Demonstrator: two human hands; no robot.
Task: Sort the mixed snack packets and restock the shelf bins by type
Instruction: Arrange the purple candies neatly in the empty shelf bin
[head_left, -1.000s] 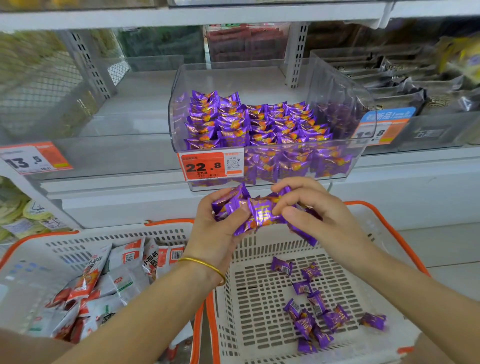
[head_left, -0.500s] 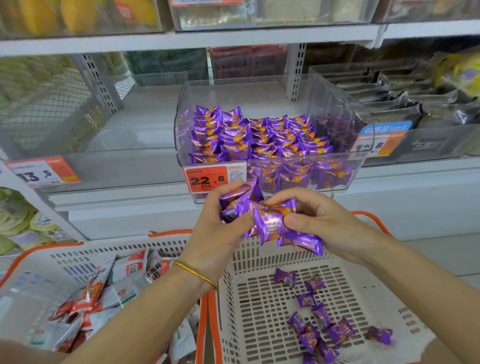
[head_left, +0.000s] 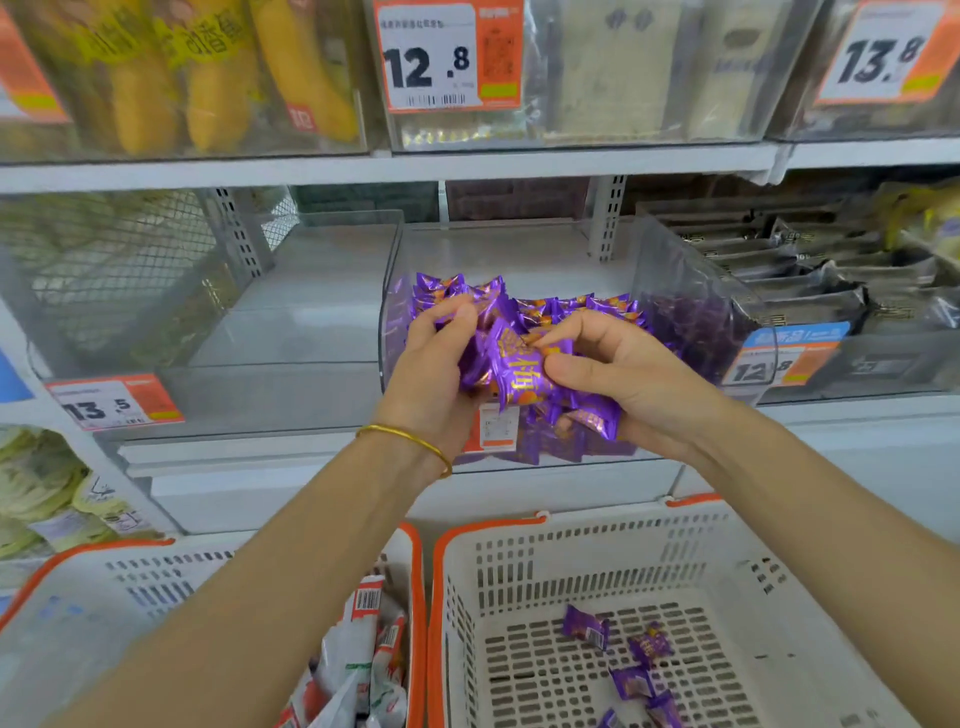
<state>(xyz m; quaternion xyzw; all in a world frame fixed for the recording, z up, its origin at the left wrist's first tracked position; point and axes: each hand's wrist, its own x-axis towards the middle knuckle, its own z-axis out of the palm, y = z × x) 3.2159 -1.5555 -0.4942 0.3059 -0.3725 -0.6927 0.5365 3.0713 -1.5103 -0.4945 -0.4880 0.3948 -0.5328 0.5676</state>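
- Left basket (head_left: 171, 577), below and left of the clear shelf bin (head_left: 685, 291): red-and-white packets (head_left: 374, 639) are lying heaped inside, none of them shelved.
- Left hand (head_left: 436, 374), at the bin's front wall: the fingers are curling round one end of a bundle of purple candy packets (head_left: 519, 374), with the thumb on top.
- Right hand (head_left: 623, 384), at the bin's front, just right of the bundle: thumb and fingers are pinching the other end of the same bundle. The bundle is hanging over the bin's front lip, touching neither the wall nor the stacked purple rows inside.
- Right basket (head_left: 597, 551), directly below the bin: a few loose purple packets (head_left: 587, 626) are lying on its floor.
- Progress, as judged: the purple type is nearing completion, with one handful going in and a small remainder waiting. The red-and-white type is waiting entirely.
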